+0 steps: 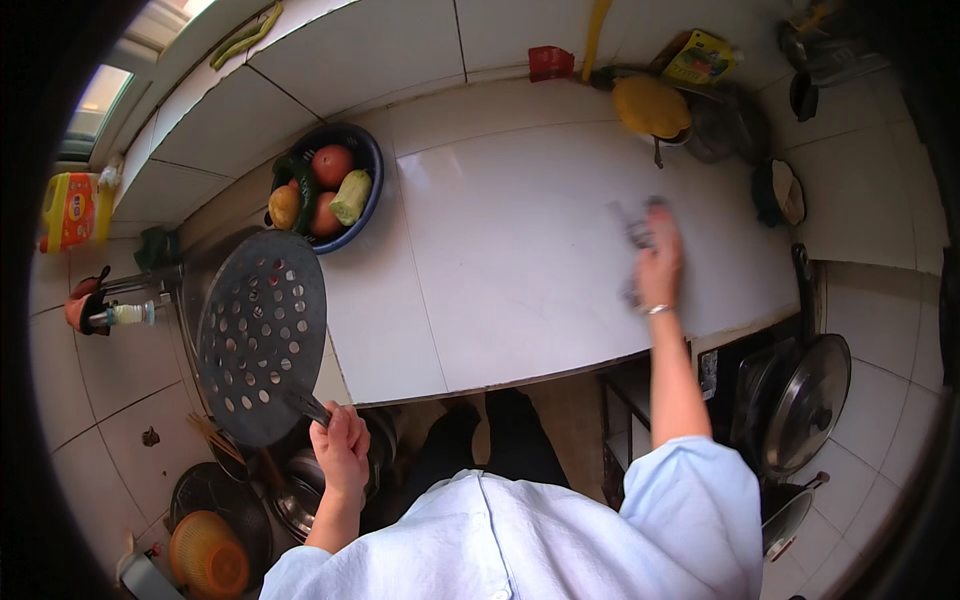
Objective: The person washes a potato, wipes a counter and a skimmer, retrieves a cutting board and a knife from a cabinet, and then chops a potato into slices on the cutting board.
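My left hand (341, 446) grips the handle of a large dark perforated skimmer (304, 360). Its round, hole-dotted head is raised at the left, over the counter's front left corner. On the white tiled countertop (495, 285), my right hand (661, 259) is blurred, with a bracelet at the wrist. A dark patterned cloth (637, 234), also blurred, shows under and beside its fingers. Behind the skimmer's head, a blue plastic basket (377, 169) holds tomatoes (332, 166), a cucumber (306, 196), a cut piece of green squash (351, 197) and a yellowish round item (284, 207).
A yellow scalloped lid or dish (651, 106) and a yellow pouch (700, 58) stand at the back right. Pot lids (806, 405) lean at the right. Below left are an orange strainer basket (208, 555) and metal pots (300, 495). A faucet (124, 315) juts at the left.
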### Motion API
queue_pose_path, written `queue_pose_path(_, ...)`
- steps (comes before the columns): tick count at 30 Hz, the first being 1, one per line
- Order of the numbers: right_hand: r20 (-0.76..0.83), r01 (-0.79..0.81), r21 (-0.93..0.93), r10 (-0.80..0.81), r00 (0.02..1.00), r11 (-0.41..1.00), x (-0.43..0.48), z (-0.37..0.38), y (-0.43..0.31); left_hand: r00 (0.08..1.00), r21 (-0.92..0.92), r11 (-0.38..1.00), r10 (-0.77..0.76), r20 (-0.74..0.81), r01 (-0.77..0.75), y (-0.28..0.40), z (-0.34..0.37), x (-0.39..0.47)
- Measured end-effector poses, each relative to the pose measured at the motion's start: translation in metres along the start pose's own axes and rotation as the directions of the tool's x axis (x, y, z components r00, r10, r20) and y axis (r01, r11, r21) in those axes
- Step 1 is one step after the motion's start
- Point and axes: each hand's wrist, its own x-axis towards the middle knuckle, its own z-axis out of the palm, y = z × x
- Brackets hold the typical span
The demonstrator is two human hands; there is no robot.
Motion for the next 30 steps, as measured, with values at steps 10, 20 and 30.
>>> queue_pose_path(10, 0.273, 0.501, 0.202, -0.540, 0.796, 0.841, -0.159, 0.205, -0.225, 0.984, -0.060, 0.986, -0.157, -0.078, 0.153, -0.002, -0.054, -0.047)
queue_pose_path(20, 0.371, 0.249, 0.558, -0.506, 0.779, 0.792, -0.228, 0.210, -0.339, 0.963, -0.295, 0.926, -0.182, 0.197, 0.236, 0.032, -0.143, -0.092)
queue_pose_path(30, 0.370, -0.094, 0.594, -0.167, 0.914, 0.799, -0.305, 0.117, -0.319, 0.952, 0.050, 0.996, -0.085, 0.295, 0.073, 0.011, -0.142, -0.120)
